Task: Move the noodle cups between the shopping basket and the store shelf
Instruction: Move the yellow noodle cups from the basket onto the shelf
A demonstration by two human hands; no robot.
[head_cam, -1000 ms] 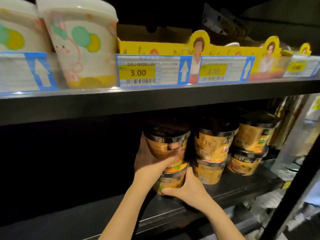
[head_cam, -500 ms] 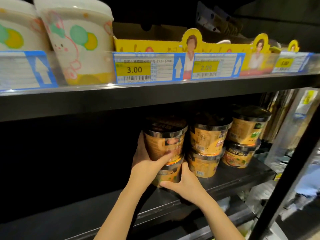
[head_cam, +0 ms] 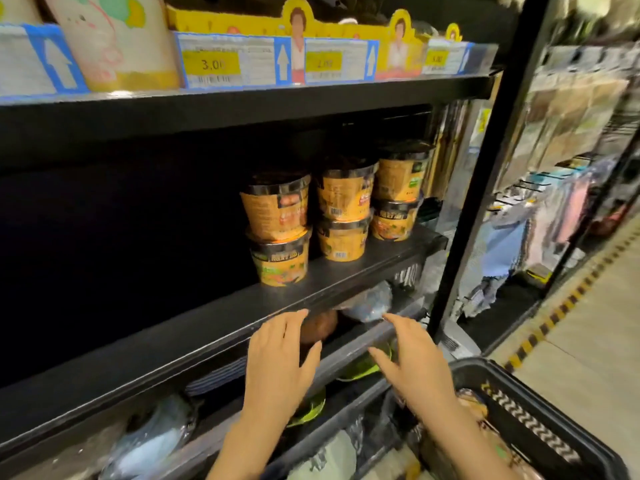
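Note:
Several orange noodle cups with black lids stand in three stacks of two on the black middle shelf (head_cam: 346, 271). The left stack has a top cup (head_cam: 277, 206) on a lower cup (head_cam: 280, 259); the middle stack (head_cam: 343, 216) and right stack (head_cam: 398, 192) sit beside it. My left hand (head_cam: 280, 362) and my right hand (head_cam: 412, 362) hover below the shelf's front edge, fingers spread and holding nothing. The black shopping basket (head_cam: 540, 420) is at the lower right, with packaged goods partly visible inside it.
An upper shelf carries large white tubs (head_cam: 117, 43), yellow display boxes (head_cam: 346, 26) and price tags (head_cam: 214, 64). A black upright post (head_cam: 485, 174) bounds the shelf on the right. Lower shelves hold wrapped goods (head_cam: 370, 303). The aisle floor (head_cam: 588, 323) lies to the right.
Both hands have let go of the left stack of cups and drawn back down below the shelf edge. The view has swung down and right, bringing the basket into sight.

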